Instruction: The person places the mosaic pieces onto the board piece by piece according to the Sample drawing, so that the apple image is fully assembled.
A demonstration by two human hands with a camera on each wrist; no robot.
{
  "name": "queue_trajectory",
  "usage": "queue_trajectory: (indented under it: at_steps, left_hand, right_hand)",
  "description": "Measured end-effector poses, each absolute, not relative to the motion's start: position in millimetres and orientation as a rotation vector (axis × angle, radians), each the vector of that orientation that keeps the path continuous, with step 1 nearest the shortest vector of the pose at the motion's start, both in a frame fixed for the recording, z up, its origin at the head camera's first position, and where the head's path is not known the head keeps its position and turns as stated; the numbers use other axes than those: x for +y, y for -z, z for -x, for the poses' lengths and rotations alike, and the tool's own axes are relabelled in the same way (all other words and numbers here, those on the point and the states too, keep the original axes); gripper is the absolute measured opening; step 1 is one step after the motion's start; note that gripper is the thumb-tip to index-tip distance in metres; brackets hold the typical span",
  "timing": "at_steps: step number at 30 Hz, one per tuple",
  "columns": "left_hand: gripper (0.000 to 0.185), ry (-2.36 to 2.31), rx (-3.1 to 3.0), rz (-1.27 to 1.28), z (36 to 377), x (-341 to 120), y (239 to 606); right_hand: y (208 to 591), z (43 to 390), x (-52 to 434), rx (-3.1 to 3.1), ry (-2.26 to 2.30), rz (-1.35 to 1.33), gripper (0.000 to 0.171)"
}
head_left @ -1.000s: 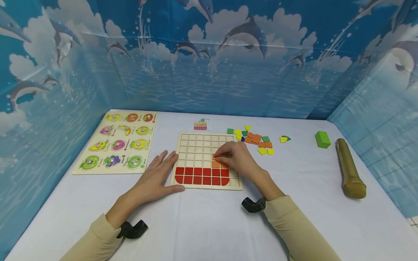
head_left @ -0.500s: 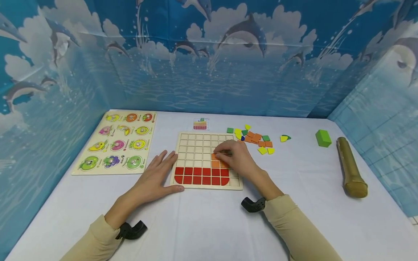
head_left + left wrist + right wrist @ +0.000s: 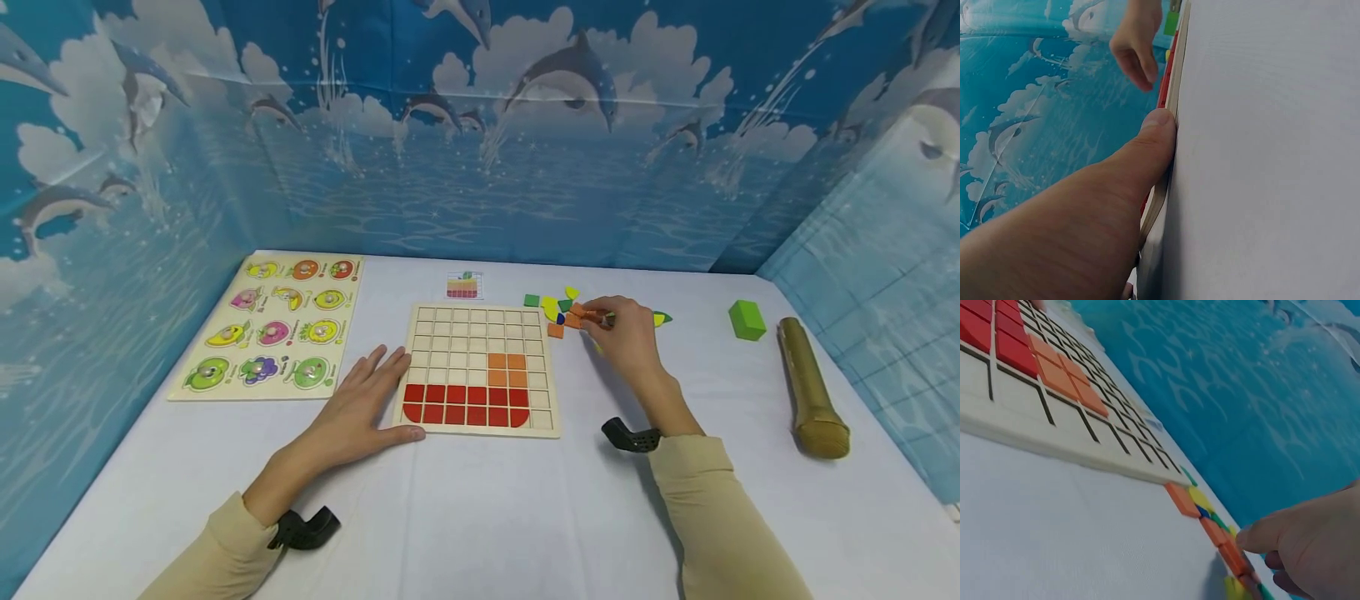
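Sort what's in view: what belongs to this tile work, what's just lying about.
Likely in the job: grid board, red tiles, orange tiles, loose coloured pieces, picture card.
Apparently just lying about: fruit puzzle board, green block, brown club-shaped object.

Tally, head view. Centre: 1 pale wooden grid board [image 3: 433,359] bearing 12 flat red tiles [image 3: 454,393] (10 square, 2 with one rounded corner) and 4 flat orange square tiles [image 3: 497,361]. Upper middle: 1 small printed card [image 3: 465,286]. Right of centre, loose tiles part-hidden, minimum counts: orange squares [image 3: 555,331] 3, yellow pieces [image 3: 550,307] 3, green pieces [image 3: 532,300] 3, dark blue piece [image 3: 560,319] 1. Left: 1 pale wooden fruit puzzle board [image 3: 255,393], 12 colourful fruit pictures [image 3: 321,332]. Right: 1 bright green block [image 3: 747,320], 1 gold-brown club-shaped object [image 3: 810,387]. Lower half: 2 beige sleeves [image 3: 243,542], 2 black wrist devices [image 3: 307,527].
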State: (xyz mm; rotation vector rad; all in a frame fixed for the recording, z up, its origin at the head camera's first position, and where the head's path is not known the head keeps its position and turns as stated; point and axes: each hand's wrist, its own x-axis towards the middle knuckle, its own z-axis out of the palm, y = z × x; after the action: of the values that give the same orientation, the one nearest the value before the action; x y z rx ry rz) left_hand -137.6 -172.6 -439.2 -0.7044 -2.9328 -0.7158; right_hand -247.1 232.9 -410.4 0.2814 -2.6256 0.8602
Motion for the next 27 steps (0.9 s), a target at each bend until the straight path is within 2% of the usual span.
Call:
queue_trajectory:
  at_steps: [15, 27]
  left_hand:
    - [0.112, 0.726, -2.952, 0.692, 138, -171, 439]
    - [0.11, 0.713, -2.92, 0.698, 137, -172, 441]
  right_hand:
    - [419, 249, 243, -2.683, -0.831, -0.219, 0.028]
    - [405, 234, 190, -2.682, -1.055, -0.555, 0.022]
